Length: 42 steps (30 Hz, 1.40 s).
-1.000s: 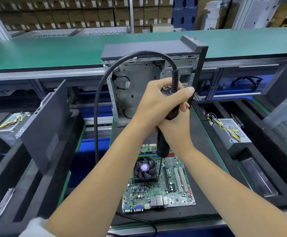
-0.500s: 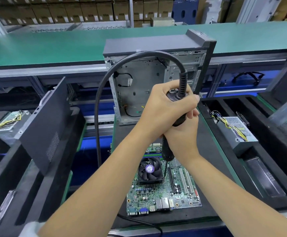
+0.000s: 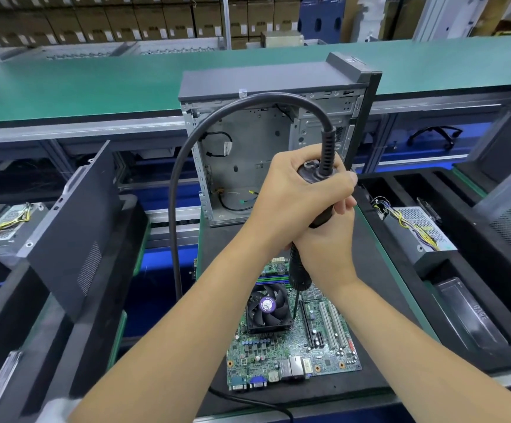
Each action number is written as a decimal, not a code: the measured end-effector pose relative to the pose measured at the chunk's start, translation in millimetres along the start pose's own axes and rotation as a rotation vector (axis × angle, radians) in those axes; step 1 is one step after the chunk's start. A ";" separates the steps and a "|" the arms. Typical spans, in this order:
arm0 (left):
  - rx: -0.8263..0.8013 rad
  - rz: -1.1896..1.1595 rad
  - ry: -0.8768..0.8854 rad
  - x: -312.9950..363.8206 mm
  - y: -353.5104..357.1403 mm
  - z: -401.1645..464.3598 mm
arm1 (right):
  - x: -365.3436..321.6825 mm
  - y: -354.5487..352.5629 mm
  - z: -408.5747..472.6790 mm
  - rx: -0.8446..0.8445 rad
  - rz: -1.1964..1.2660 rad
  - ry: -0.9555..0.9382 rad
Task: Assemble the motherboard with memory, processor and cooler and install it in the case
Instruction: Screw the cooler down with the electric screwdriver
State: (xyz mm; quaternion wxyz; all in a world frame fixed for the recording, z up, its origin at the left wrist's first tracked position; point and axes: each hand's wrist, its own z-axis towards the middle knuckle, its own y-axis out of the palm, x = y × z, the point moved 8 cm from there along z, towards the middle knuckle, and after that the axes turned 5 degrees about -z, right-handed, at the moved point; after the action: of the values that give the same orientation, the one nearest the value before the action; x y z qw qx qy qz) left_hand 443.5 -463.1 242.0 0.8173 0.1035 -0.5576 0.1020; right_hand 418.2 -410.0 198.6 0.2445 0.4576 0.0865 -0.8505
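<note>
A green motherboard (image 3: 290, 352) lies flat on the black mat, a black cooler fan (image 3: 268, 306) with a purple label mounted on it. Both hands hold a black electric screwdriver (image 3: 299, 273) upright. My left hand (image 3: 296, 193) wraps the top of its handle, and my right hand (image 3: 327, 242) grips the body below. The bit (image 3: 294, 306) points down at the cooler's right edge. An open grey computer case (image 3: 266, 141) stands behind the board, its inside bare apart from a few cables.
The screwdriver's thick black cable (image 3: 187, 166) arcs up over the case and drops to the left. A dark side panel (image 3: 74, 227) leans in the left foam tray. A power supply (image 3: 422, 227) with yellow wires sits in the right foam tray (image 3: 476, 300).
The view has shifted a little, so the hands, case and board sit slightly lower and further right in frame. The grip on the screwdriver is unchanged and the bit stays at the cooler's right edge.
</note>
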 end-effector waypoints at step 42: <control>0.051 0.054 0.007 9.9 1.8 -17.0 | -12.5 0.3 -13.7 -0.045 -0.049 0.020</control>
State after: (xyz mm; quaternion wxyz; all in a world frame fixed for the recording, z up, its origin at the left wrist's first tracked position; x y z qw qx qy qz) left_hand 461.7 -456.1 245.3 0.8134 0.1090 -0.5544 0.1387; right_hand 434.2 -401.0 201.2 0.2329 0.4582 0.1193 -0.8495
